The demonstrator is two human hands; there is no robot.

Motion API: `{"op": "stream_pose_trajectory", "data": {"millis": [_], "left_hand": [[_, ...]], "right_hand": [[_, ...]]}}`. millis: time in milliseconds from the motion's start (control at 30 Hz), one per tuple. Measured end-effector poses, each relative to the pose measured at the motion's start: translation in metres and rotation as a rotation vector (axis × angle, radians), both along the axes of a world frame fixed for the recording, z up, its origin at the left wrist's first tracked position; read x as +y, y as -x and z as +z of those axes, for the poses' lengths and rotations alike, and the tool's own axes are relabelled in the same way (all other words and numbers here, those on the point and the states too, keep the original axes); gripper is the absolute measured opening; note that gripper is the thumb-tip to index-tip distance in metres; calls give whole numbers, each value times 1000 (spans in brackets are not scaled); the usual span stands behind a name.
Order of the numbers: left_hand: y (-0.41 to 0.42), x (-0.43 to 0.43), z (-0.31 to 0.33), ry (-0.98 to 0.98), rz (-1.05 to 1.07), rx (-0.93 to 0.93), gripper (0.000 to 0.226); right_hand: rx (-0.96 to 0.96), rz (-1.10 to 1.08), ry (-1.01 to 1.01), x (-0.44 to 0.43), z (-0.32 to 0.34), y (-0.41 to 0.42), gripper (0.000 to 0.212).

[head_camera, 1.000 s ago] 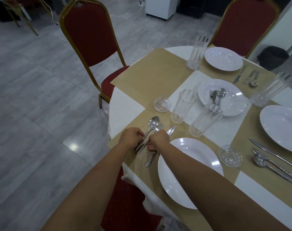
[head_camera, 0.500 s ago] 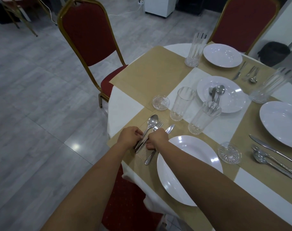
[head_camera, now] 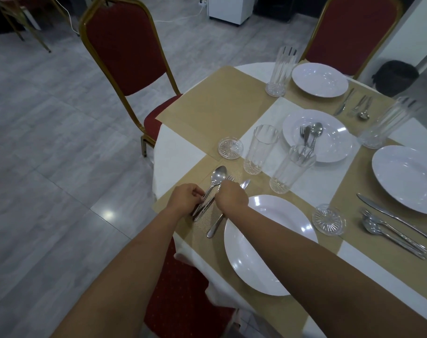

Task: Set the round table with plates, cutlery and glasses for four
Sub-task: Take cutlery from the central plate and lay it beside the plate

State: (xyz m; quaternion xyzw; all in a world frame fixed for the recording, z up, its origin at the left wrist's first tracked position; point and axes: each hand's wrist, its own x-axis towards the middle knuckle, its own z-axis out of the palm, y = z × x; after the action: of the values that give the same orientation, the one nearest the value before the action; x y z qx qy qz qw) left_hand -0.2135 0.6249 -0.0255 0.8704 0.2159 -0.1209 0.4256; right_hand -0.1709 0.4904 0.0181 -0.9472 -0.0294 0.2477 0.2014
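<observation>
left hand [head_camera: 186, 200] pinches spoon [head_camera: 218, 174] handle by table [head_camera: 173, 152] edge | right hand [head_camera: 232, 197] covers fork [head_camera: 230, 178], grip unseen | plate [head_camera: 275, 208] adjacent | hands unchanged

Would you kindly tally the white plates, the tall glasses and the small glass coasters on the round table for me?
White plates: 4
Tall glasses: 4
Small glass coasters: 2
Total: 10
</observation>
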Motion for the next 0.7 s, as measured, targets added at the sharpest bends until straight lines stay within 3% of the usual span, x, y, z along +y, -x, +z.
{"op": "stream_pose_trajectory", "data": {"millis": [133,233,367,700], "left_hand": [[6,-5,-1,-18,32,-21,16],[11,-9,-2,-54,28,-48,21],[17,-12,-3,-98,22,-77,26],[27,-13,-6,-141,23,-119,23]], "right_hand": [[-285,335,297,-16,-2,1,20],[-310,402,434,-24,-6,8,22],[-308,421,483,-27,-7,18,11],[-292,405,466,-29,-2,28,11]]}}
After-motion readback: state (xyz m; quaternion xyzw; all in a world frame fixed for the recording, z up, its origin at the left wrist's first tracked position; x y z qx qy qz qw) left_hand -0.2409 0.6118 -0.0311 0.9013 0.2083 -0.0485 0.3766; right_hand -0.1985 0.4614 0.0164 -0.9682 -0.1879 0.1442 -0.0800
